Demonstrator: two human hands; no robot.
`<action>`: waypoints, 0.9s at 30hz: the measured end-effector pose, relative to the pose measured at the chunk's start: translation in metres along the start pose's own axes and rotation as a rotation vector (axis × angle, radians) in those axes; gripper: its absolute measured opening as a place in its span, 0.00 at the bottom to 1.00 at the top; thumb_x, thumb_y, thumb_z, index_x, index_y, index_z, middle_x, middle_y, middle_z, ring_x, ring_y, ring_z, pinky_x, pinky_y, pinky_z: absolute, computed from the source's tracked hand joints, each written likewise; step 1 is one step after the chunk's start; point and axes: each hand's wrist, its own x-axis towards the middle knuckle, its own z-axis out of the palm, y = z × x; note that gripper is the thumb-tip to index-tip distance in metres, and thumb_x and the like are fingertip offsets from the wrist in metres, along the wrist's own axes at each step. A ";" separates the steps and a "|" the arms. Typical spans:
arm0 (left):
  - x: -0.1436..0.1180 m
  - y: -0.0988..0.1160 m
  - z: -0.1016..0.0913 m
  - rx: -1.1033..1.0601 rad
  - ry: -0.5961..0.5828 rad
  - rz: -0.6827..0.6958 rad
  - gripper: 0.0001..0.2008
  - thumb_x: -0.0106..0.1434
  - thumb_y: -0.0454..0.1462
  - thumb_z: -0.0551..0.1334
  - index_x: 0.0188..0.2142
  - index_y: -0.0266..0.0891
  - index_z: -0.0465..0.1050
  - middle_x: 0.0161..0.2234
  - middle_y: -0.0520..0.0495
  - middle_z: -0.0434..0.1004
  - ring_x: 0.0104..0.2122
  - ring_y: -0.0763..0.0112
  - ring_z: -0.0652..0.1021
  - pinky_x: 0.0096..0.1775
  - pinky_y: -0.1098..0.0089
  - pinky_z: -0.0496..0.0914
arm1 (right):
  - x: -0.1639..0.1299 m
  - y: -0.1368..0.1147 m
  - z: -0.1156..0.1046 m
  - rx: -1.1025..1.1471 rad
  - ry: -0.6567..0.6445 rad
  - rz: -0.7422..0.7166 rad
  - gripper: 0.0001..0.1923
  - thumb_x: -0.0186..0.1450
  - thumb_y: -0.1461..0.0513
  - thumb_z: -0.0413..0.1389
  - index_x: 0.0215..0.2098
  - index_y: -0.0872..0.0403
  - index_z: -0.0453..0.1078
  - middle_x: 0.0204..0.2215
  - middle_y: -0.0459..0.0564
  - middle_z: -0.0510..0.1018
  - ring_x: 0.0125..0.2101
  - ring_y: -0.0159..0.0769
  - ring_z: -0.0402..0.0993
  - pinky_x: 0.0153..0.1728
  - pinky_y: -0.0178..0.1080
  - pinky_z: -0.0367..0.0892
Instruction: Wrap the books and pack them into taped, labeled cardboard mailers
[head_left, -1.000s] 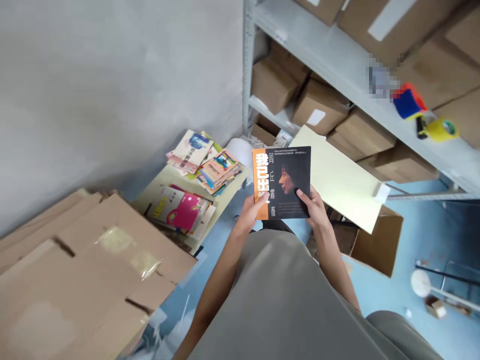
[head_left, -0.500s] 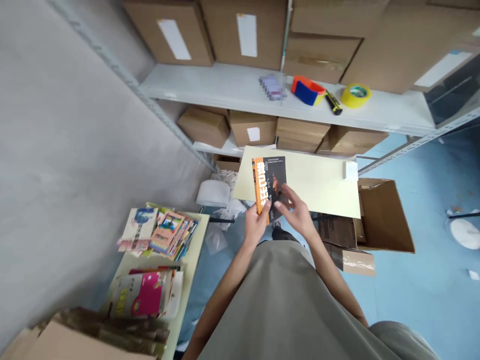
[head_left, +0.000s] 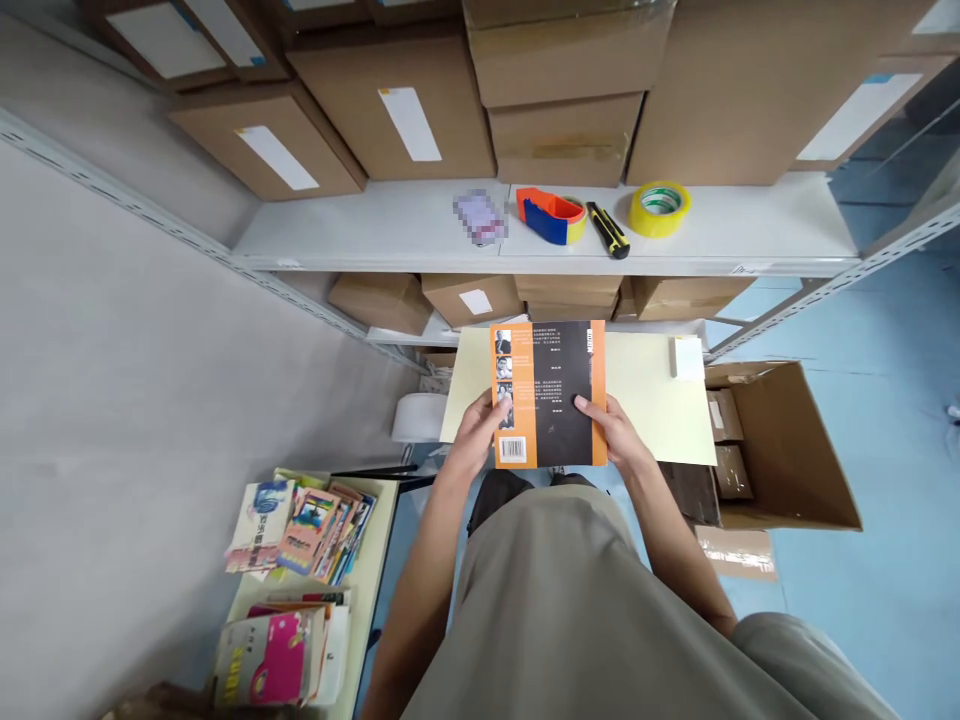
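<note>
Between my two hands is a black and orange book [head_left: 555,400], its back cover facing up, with a barcode at the lower left and small portrait photos along the left edge. My left hand [head_left: 478,425] grips its left edge, thumb on the cover. On the opposite edge my right hand [head_left: 616,428] holds it the same way. Fingers under the book are hidden. Beneath and beyond it lies a pale yellow tabletop [head_left: 652,400], with a small white block [head_left: 686,358] near its right end.
A grey shelf [head_left: 390,225] ahead carries cardboard boxes [head_left: 405,110], a tape dispenser [head_left: 551,215], a utility knife [head_left: 608,230] and a yellow tape roll [head_left: 659,209]. Piled books [head_left: 311,530] cover a side table [head_left: 375,540] at lower left. An open carton [head_left: 787,450] stands at right.
The book has turned over from its front cover to its back cover and now faces me squarely. My right hand has closed on its right edge. The view has shifted.
</note>
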 end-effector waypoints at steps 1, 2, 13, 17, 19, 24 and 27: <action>0.003 0.002 -0.003 -0.057 -0.034 -0.061 0.35 0.57 0.63 0.82 0.53 0.43 0.87 0.55 0.36 0.90 0.63 0.40 0.86 0.63 0.47 0.82 | 0.002 0.001 0.001 0.016 -0.021 0.018 0.30 0.59 0.38 0.79 0.49 0.48 0.86 0.44 0.53 0.93 0.49 0.59 0.92 0.54 0.58 0.88; 0.006 0.003 -0.005 -0.098 -0.042 -0.096 0.34 0.56 0.62 0.83 0.50 0.42 0.87 0.50 0.38 0.92 0.57 0.42 0.89 0.59 0.49 0.83 | 0.005 0.003 0.003 0.020 -0.035 0.026 0.31 0.59 0.38 0.79 0.49 0.49 0.86 0.44 0.53 0.93 0.50 0.59 0.92 0.55 0.58 0.88; 0.003 0.031 -0.004 0.085 0.237 0.206 0.31 0.67 0.61 0.77 0.57 0.41 0.88 0.56 0.39 0.92 0.55 0.47 0.89 0.59 0.52 0.83 | 0.067 0.020 0.056 -0.401 0.024 -0.390 0.51 0.68 0.32 0.69 0.80 0.45 0.68 0.81 0.60 0.69 0.79 0.61 0.66 0.76 0.62 0.70; -0.002 0.031 -0.001 0.257 0.008 0.391 0.34 0.70 0.55 0.77 0.70 0.47 0.81 0.78 0.39 0.72 0.79 0.44 0.70 0.79 0.49 0.65 | 0.071 0.023 0.088 -0.317 -0.176 -0.346 0.42 0.69 0.35 0.71 0.72 0.47 0.78 0.67 0.57 0.84 0.65 0.56 0.82 0.63 0.52 0.81; 0.003 0.030 -0.011 0.249 -0.052 0.370 0.35 0.70 0.54 0.77 0.72 0.48 0.79 0.80 0.40 0.69 0.81 0.44 0.66 0.81 0.48 0.61 | 0.077 0.020 0.091 -0.277 -0.167 -0.332 0.35 0.70 0.35 0.70 0.62 0.48 0.83 0.56 0.53 0.90 0.57 0.52 0.85 0.58 0.49 0.82; 0.021 0.042 -0.058 0.135 0.316 0.305 0.39 0.65 0.55 0.81 0.70 0.46 0.79 0.75 0.38 0.77 0.74 0.45 0.77 0.76 0.50 0.69 | 0.085 0.008 0.073 -0.235 -0.256 -0.194 0.31 0.70 0.35 0.70 0.57 0.47 0.84 0.46 0.49 0.90 0.44 0.46 0.86 0.45 0.43 0.81; 0.021 0.048 -0.075 0.001 0.173 0.090 0.37 0.62 0.57 0.82 0.63 0.40 0.85 0.63 0.35 0.88 0.62 0.44 0.87 0.66 0.50 0.79 | 0.080 0.000 0.064 -0.202 -0.328 -0.155 0.30 0.71 0.37 0.70 0.59 0.47 0.84 0.47 0.50 0.91 0.44 0.46 0.87 0.47 0.44 0.81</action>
